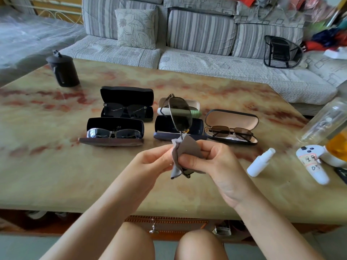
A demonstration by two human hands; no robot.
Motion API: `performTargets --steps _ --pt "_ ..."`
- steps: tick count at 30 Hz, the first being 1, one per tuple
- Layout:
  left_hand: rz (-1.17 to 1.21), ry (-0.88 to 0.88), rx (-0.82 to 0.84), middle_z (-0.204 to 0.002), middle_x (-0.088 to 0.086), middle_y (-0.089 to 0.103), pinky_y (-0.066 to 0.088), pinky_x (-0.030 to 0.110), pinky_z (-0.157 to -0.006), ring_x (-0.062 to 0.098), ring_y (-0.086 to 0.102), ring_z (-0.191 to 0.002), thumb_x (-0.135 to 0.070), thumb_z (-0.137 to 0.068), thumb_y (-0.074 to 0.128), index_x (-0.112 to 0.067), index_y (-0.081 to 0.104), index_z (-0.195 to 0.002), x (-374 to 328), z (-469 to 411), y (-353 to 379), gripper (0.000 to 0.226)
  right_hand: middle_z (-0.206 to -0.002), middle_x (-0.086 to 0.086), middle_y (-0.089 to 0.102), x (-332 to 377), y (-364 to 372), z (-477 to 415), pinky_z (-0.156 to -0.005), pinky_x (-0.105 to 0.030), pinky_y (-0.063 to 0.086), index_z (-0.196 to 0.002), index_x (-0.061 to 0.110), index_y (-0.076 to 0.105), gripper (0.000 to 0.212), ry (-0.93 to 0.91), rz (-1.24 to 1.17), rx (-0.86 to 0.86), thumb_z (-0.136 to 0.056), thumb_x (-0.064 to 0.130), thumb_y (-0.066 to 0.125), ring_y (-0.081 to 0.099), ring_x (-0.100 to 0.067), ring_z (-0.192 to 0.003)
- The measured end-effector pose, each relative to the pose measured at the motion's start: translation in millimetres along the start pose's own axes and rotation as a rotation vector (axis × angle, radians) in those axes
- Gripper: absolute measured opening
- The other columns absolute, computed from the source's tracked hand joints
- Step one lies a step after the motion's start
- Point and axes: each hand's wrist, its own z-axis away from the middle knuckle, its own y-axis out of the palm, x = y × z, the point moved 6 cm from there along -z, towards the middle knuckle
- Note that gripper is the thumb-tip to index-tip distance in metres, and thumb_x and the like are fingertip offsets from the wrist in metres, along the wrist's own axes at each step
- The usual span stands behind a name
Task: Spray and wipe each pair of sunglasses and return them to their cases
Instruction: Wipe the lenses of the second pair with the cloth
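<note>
Living room in daylight, centred on a marbled table.
Behind the table stands a grey striped sofa with a flowered cushion; under the table's near edge, a wooden drawer above pale floor.

Handwritten "05" stands on the label taped to the white controller; marks above it illegible. Small logo inside the front-left case lid, unreadable.

Glossy marbled tabletop; matt grey cloth; white plastic spray bottle.
</note>
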Motion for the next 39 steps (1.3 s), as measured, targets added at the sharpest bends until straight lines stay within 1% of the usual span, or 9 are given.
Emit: performTargets --steps 6,9,14,17,23,28,31,33,39 --pt "-0.026 0.134 -0.207 -0.084 0.013 0.073 0.049 0.024 -0.085 0.010 0.067 -0.090 -0.026 -0.089 0.058 -0.012 0.076 -0.102 -12.0 5.9 5.4 0.026 -0.063 0.014 0.066 11.7 10.5 4.8 -0.064 -0.005 0.042 -0.089 0.009 0.069 0.019 -0.093 0.056 0.085 -0.096 0.010 0.051 0.060 0.006 -0.063" --pt "-0.024 0.217 -0.370 -0.056 -0.010 0.062 0.046 0.009 -0.060 -0.004 0.057 -0.059 -0.014 -0.085 0.064 -0.006 0.076 -0.093 -19.6 9.2 3.4 0.016 -0.091 -0.002 0.075 8.9 11.5 3.4 -0.077 -0.016 0.049 -0.103 0.009 0.071 0.016 -0.111 0.148 0.078 -0.094 0.013 0.058 0.068 -0.009 -0.087" --pt "-0.028 0.269 -0.416 -0.072 0.026 0.063 0.049 0.054 -0.061 0.021 0.049 -0.071 -0.030 -0.082 0.067 -0.025 0.080 -0.087 -23.2 9.7 8.9 0.015 -0.085 -0.004 0.074 3.2 8.5 -0.6 -0.073 -0.023 0.053 -0.097 0.010 0.071 0.017 -0.071 0.120 0.004 -0.081 0.002 0.071 0.069 -0.014 -0.081" --pt "0.022 0.259 -0.470 -0.083 0.023 0.071 0.052 0.062 -0.068 0.023 0.059 -0.073 -0.029 -0.077 0.073 -0.018 0.079 -0.093 -23.5 9.6 9.2 0.020 -0.078 -0.002 0.073 4.2 8.3 -2.0 -0.071 -0.027 0.056 -0.090 0.014 0.070 0.018 -0.070 0.111 -0.040 -0.076 0.005 0.076 0.070 -0.016 -0.076" --pt "0.071 0.289 -0.544 -0.049 -0.006 0.061 0.044 0.014 -0.045 0.002 0.054 -0.044 -0.018 -0.081 0.068 -0.002 0.072 -0.079 -26.5 5.2 5.0 0.017 -0.064 0.009 0.067 9.0 15.9 0.4 -0.059 -0.008 0.044 -0.085 0.011 0.070 0.009 -0.118 0.012 0.010 -0.088 0.006 0.063 0.062 0.000 -0.061" --pt "-0.018 0.360 -0.570 -0.051 -0.006 0.060 0.037 0.011 -0.047 0.000 0.048 -0.048 -0.019 -0.088 0.064 -0.008 0.074 -0.079 -31.6 8.0 4.4 0.017 -0.090 -0.003 0.073 3.7 18.3 -0.1 -0.077 -0.017 0.050 -0.104 0.006 0.072 0.019 -0.076 -0.074 0.032 -0.091 0.009 0.058 0.067 -0.009 -0.088" --pt "-0.094 0.402 -0.514 -0.065 0.027 0.058 0.040 0.039 -0.052 0.033 0.047 -0.057 -0.020 -0.094 0.057 0.006 0.070 -0.078 -32.7 8.5 5.9 0.033 -0.093 -0.009 0.074 1.9 16.0 -1.7 -0.075 -0.019 0.052 -0.103 0.004 0.072 0.027 -0.024 -0.120 0.006 -0.079 0.014 0.066 0.069 -0.014 -0.087" --pt "-0.127 0.356 -0.454 -0.075 0.027 0.064 0.049 0.046 -0.062 0.041 0.057 -0.071 -0.020 -0.097 0.053 0.007 0.070 -0.086 -27.9 5.0 3.7 0.034 -0.087 -0.007 0.074 0.4 12.9 -2.7 -0.072 -0.019 0.051 -0.097 0.007 0.073 0.032 0.012 -0.134 -0.023 -0.067 0.020 0.072 0.069 -0.014 -0.081" --pt "-0.142 0.179 -0.331 -0.092 0.002 0.076 0.051 0.015 -0.071 0.007 0.069 -0.086 -0.007 -0.099 0.045 -0.015 0.074 -0.102 -20.0 5.3 -1.3 0.031 -0.082 -0.006 0.074 -0.5 7.2 -3.1 -0.070 -0.022 0.054 -0.093 0.006 0.072 0.044 0.032 -0.112 -0.102 -0.057 0.031 0.077 0.069 -0.015 -0.078"
